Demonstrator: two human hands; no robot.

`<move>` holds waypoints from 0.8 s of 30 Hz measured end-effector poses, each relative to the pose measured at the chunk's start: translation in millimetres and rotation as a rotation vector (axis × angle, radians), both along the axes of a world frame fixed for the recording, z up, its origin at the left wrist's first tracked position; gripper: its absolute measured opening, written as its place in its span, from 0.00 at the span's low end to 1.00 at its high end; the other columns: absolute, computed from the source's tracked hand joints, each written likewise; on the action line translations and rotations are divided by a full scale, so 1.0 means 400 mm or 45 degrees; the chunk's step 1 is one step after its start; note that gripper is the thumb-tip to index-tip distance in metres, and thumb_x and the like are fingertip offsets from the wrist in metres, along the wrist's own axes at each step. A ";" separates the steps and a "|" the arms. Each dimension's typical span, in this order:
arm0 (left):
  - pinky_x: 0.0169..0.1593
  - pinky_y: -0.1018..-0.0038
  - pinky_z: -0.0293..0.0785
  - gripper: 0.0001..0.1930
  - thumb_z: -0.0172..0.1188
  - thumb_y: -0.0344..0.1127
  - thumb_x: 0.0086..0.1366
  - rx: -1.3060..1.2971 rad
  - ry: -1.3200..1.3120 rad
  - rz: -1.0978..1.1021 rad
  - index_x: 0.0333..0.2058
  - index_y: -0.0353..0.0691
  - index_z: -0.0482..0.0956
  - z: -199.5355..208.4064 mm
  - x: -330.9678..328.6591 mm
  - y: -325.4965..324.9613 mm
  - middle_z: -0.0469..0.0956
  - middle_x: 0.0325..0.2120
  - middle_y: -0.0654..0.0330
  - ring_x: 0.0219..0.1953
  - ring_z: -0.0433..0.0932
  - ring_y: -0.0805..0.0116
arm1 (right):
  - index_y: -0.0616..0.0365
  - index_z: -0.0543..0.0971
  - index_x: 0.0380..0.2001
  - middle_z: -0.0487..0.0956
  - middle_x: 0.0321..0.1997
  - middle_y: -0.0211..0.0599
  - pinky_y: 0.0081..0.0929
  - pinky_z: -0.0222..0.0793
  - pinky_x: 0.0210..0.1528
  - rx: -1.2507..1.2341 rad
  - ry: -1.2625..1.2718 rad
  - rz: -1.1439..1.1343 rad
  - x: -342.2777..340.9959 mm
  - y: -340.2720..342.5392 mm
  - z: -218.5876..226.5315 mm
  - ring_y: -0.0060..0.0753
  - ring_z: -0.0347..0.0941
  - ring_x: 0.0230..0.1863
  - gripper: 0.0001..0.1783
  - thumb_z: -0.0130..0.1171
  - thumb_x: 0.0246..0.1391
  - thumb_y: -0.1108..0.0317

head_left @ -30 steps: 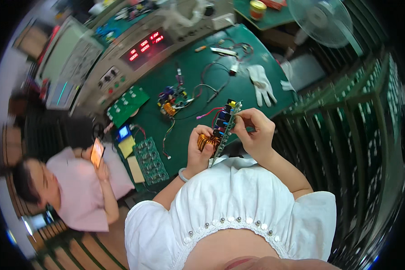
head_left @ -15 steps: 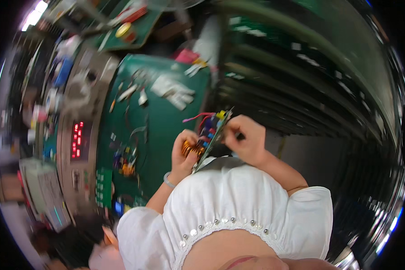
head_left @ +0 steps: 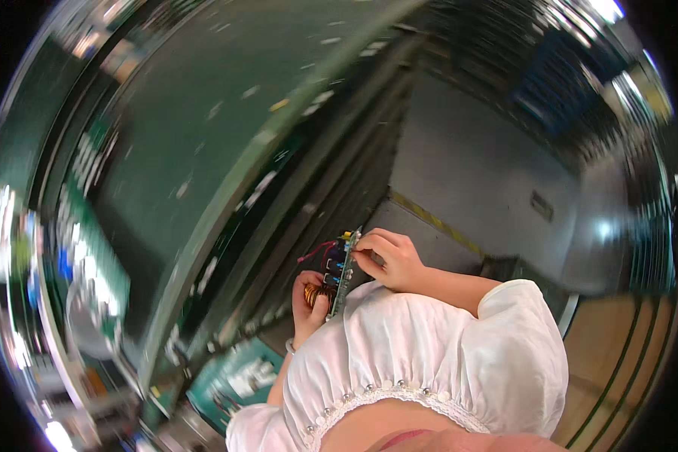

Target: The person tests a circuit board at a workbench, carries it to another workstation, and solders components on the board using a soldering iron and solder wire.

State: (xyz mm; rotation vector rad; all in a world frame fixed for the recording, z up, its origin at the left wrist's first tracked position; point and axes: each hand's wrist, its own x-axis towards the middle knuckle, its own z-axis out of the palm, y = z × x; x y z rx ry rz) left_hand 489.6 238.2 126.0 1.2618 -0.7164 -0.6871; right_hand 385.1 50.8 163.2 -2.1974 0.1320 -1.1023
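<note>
A green circuit board stands on edge close in front of my white blouse, its parts facing left. My left hand is closed round its lower part, over a copper-wound coil fixed to the board. At the board's upper end my right hand is closed, thumb and fingertips against the back and edge; the exact fingertip contact is partly hidden. Blue and yellow components show on the board's face, and a thin red wire sticks out to the left.
Long green benches or shelves, blurred, run diagonally across the left. Beyond my hands lies a grey floor with a yellow-and-black stripe. Brown panels stand at lower right. A green-topped table with whitish items is at lower left.
My view has swung to the right, so the green table and the instrument with red digits have slid away and the floor has come in. Both hands keep the board between them.
</note>
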 end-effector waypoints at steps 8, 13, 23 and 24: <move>0.45 0.75 0.63 0.18 0.63 0.39 0.59 0.027 -0.152 -0.498 0.39 0.37 0.65 -0.047 -0.035 -0.303 0.66 0.38 0.59 0.37 0.65 0.72 | 0.62 0.76 0.28 0.75 0.25 0.36 0.21 0.69 0.25 0.384 0.080 -0.694 -0.189 -0.097 -0.067 0.27 0.75 0.22 0.06 0.62 0.45 0.77; 0.46 0.75 0.65 0.17 0.65 0.37 0.57 0.052 -0.164 -0.660 0.37 0.38 0.65 -0.073 -0.103 -0.495 0.67 0.35 0.59 0.38 0.67 0.71 | 0.63 0.77 0.29 0.77 0.26 0.39 0.24 0.71 0.28 0.669 0.062 -0.960 -0.284 -0.205 -0.087 0.27 0.76 0.24 0.06 0.62 0.44 0.77; 0.47 0.73 0.65 0.19 0.65 0.38 0.56 0.060 -0.275 -0.998 0.39 0.38 0.65 -0.111 -0.254 -1.034 0.67 0.36 0.58 0.39 0.67 0.69 | 0.66 0.77 0.31 0.78 0.27 0.40 0.24 0.71 0.31 0.807 -0.061 -1.131 -0.488 -0.663 -0.146 0.28 0.76 0.26 0.08 0.62 0.47 0.73; 0.48 0.73 0.64 0.19 0.65 0.36 0.56 0.060 -0.317 -1.062 0.40 0.38 0.64 -0.077 -0.306 -1.102 0.66 0.38 0.58 0.40 0.67 0.69 | 0.66 0.77 0.31 0.77 0.28 0.42 0.26 0.71 0.31 0.802 -0.090 -1.141 -0.542 -0.713 -0.118 0.32 0.75 0.26 0.08 0.61 0.48 0.73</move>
